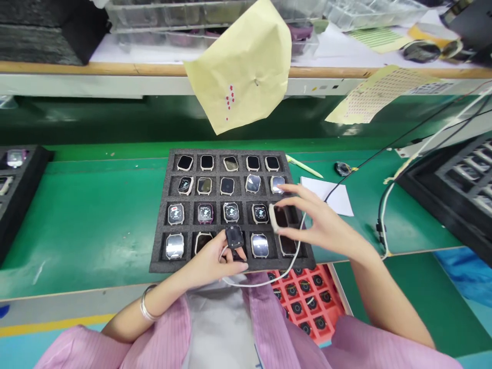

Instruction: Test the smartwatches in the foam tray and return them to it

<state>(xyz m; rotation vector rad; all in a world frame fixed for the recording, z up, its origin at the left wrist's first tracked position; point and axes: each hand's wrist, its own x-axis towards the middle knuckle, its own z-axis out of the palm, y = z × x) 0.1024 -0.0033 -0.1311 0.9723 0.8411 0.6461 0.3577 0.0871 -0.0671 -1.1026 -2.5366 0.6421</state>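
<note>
- Pale watch (274, 219) tilts near the right edge of the foam tray (157, 251), pinched in our right hand (323, 220), thumb and fingers spread to its width.
- Our left hand (215, 260) grips a black module (234, 237) near the front edge.
- The white cable (251, 285) loops between; snagging it could, we judge, jerk the watch loose.
</note>
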